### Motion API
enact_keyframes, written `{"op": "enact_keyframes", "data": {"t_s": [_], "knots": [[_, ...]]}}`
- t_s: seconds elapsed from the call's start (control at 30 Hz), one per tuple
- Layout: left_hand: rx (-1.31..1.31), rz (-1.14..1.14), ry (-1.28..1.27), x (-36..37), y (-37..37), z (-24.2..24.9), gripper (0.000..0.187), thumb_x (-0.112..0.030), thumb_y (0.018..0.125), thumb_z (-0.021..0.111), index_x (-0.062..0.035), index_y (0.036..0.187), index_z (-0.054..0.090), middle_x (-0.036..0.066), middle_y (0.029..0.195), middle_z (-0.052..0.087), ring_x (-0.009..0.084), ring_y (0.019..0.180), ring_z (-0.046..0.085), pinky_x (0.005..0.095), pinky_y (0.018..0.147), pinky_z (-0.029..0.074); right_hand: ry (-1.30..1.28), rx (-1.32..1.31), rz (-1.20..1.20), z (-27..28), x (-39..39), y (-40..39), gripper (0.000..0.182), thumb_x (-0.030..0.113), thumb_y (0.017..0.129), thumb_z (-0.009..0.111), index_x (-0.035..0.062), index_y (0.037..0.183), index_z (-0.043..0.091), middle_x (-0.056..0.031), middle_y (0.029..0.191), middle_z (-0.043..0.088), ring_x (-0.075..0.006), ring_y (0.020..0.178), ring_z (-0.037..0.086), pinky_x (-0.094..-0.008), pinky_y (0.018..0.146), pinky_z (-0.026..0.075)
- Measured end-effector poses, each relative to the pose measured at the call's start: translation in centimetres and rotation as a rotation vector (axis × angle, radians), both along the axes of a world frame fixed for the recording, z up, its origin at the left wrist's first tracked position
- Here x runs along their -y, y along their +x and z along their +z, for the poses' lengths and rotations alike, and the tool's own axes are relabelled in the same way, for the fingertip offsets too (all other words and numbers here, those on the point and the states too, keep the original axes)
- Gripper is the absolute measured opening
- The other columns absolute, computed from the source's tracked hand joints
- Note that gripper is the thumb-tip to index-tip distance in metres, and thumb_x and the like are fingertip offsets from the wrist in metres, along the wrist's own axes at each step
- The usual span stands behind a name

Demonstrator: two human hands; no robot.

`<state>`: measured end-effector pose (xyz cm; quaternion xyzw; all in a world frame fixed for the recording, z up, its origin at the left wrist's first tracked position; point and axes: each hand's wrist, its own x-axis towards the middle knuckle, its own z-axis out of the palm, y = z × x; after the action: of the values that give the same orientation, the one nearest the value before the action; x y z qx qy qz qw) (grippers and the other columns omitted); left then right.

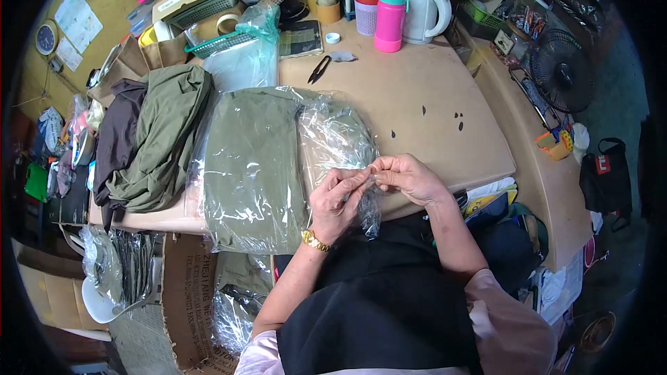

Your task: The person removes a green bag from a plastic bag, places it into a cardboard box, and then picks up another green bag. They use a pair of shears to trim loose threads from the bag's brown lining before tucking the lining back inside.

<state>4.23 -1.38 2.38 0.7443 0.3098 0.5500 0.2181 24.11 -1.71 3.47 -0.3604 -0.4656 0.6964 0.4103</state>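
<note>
Head view: what sits closest to it?

"A black apron (375,305) on the person. Left of it stands an open cardboard box (187,298) below the worktop (424,76), with plastic-wrapped things in it."

"And the hands?"

"Left hand (337,200), gold watch (315,240) at its wrist, and right hand (411,179). They meet at the near edge of the worktop, each with thumb and forefinger pinched on crinkled clear plastic (332,128). A twist of it hangs down below them. Exactly which bit is between the fingertips is too small to tell."

"Where does that plastic lie?"

"On the worktop, just beyond the hands, with some olive cloth showing through. Touching it on the left is a flat olive garment (253,160) in a clear bag. Whether both are one bag, I can't tell."

"Further left?"

"A loose heap: olive fabric (174,121) with dark fabric (121,125) beside it, drooping over the edge."

"What is farther off?"

"Black snips (319,69) near a grey scrap (343,57), then a small white cap (333,38). Behind them stand a pink bottle (388,28) with a teal lid, a red-topped lilac cup (366,17) to its left, and a pale kettle (418,10) to its right. A black fan (564,73) is well apart at the right."
</note>
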Motion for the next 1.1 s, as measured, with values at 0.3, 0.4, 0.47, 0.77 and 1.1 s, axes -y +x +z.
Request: {"op": "enact_keyframes", "data": {"t_s": [0.3,0.4,0.47,0.77,1.1], "knots": [[-0.003,0.086,-0.030,0.8,0.2,1.6,0.015,0.004,0.076,0.076,-0.0034,0.088,0.070,0.009,0.086,0.069,0.0209,0.072,0.065,0.0290,0.065,0.051,0.519,0.744,-0.511,3.6,0.8,-0.7,0.006,-0.003,0.089,0.064,-0.0012,0.095,0.066,-0.0041,0.086,0.065,-0.0107,0.077,0.059,-0.0233,0.069,0.047],[-0.144,0.033,0.130,1.0,-0.5,5.5,0.017,0.002,0.075,0.075,-0.0063,0.088,0.069,0.007,0.092,0.069,0.0232,0.081,0.065,0.0325,0.074,0.050,0.783,0.923,-0.827,3.7,-0.6,2.3,0.013,0.000,0.087,0.064,0.0022,0.100,0.065,-0.0109,0.082,0.065,-0.0269,0.076,0.063,-0.0362,0.072,0.051],[-0.265,0.104,0.064,1.2,-3.4,7.3,0.016,-0.004,0.079,0.073,-0.0069,0.094,0.069,0.008,0.109,0.068,0.0271,0.102,0.062,0.0381,0.088,0.047,0.782,0.867,-1.226,3.8,-1.0,4.3,0.009,0.002,0.089,0.063,0.0013,0.098,0.063,-0.0107,0.080,0.064,-0.0274,0.073,0.061,-0.0362,0.071,0.050],[-0.931,0.491,-0.220,-1.4,-8.2,-2.0,0.065,-0.050,0.095,0.053,-0.0130,0.148,0.042,0.017,0.157,0.032,0.0378,0.148,0.023,0.0607,0.118,0.011,0.360,1.146,-0.480,0.4,3.7,-1.2,0.035,0.037,0.088,0.071,0.0034,0.086,0.062,-0.0145,0.086,0.066,-0.0344,0.080,0.061,-0.0461,0.070,0.046],[-0.903,0.497,-0.236,-1.3,-8.1,-1.8,0.063,-0.046,0.095,0.054,-0.0141,0.147,0.044,0.015,0.157,0.033,0.0363,0.148,0.024,0.0584,0.119,0.011,0.805,1.326,-0.494,0.3,-0.3,-2.3,0.027,0.017,0.089,0.068,0.0018,0.109,0.060,-0.0110,0.099,0.065,-0.0273,0.098,0.060,-0.0404,0.090,0.042]]}}
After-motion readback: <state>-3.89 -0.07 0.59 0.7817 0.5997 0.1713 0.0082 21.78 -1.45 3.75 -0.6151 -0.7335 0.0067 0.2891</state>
